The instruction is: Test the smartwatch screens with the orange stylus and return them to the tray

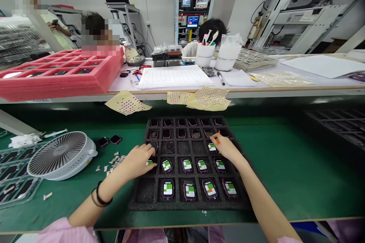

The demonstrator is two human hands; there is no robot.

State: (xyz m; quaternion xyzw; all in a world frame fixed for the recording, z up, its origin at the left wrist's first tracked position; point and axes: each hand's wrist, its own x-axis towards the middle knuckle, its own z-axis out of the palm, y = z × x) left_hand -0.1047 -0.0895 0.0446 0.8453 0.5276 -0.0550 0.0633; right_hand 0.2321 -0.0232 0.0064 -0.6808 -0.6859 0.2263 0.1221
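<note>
A black foam tray (188, 205) lies on the green bench, its pockets holding rows of smartwatches. The lower watches, such as one (167, 189), show lit green screens, while those in the top rows, such as one (168, 122), are dark. My left hand (138, 161) rests at the tray's left side, fingertips over a watch (149, 163) that they partly hide. My right hand (225, 147) is over the tray's right side, pinching a small orange stick (218, 137) near a lit watch (211, 147).
A white desk fan (61, 155) lies left of the tray, beside paper slips (112, 161) and two dark watches (110, 140). Clear trays (15, 174) stand further left. Sticker sheets (209, 98) hang from the raised shelf, which holds a pink foam tray (57, 72). Co-workers sit beyond.
</note>
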